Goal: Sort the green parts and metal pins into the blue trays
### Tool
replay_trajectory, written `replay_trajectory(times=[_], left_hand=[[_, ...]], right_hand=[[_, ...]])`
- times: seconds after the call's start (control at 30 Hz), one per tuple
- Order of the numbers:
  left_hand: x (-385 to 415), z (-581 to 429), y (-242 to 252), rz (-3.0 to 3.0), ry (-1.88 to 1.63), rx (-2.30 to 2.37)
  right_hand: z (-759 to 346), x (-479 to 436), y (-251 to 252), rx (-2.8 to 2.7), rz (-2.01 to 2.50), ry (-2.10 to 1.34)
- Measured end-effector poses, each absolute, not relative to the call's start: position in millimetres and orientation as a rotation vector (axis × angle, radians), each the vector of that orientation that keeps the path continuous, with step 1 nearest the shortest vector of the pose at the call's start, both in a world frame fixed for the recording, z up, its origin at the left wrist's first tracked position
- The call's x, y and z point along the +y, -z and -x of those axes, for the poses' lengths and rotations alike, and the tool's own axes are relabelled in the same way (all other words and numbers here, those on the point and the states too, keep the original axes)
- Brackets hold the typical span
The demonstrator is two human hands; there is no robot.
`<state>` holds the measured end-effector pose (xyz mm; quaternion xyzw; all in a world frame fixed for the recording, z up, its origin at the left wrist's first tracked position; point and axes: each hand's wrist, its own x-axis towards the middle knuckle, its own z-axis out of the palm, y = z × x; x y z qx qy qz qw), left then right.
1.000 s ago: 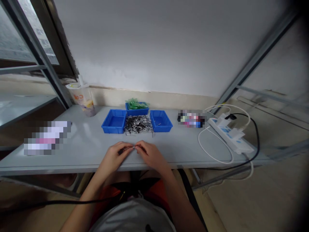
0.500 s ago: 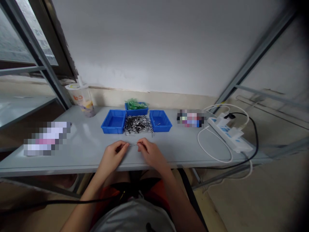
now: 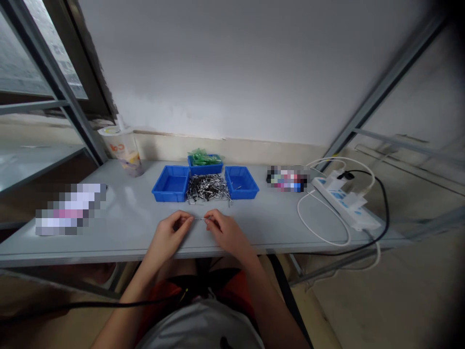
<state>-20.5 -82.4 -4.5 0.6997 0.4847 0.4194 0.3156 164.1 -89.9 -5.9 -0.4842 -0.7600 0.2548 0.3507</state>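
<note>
Near the table's front edge, my left hand [image 3: 173, 232] pinches one end of a thin metal pin [image 3: 198, 219]. My right hand [image 3: 224, 230] has its fingertips closed on the pin's other end. Beyond my hands lies a pile of loose silvery and dark pins [image 3: 208, 187]. A blue tray [image 3: 170, 195] with nothing visible in it stands left of the pile. The blue tray [image 3: 242, 195] on the right holds a few pins. Behind the pile, another blue tray [image 3: 206, 169] contains green plastic pieces [image 3: 203, 157].
A plastic cup with a straw [image 3: 125, 152] stands at the back left. A blurred flat object [image 3: 70, 209] lies at the left, another blurred object [image 3: 286, 179] right of the trays. The power strip [image 3: 347, 203] with white and black cables occupies the right end.
The fingers of my right hand have shifted very slightly left along the pin. My left hand and the trays look nearly unchanged.
</note>
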Motion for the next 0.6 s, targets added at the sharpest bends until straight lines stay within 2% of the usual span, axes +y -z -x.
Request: replay_trajectory(times=[0.6], left_hand=[[-80.7, 24.0, 8.5, -1.826, -1.143, 1.239]], right_hand=[[-164.7, -89.5, 6.3, -2.021, 1.240, -0.614]])
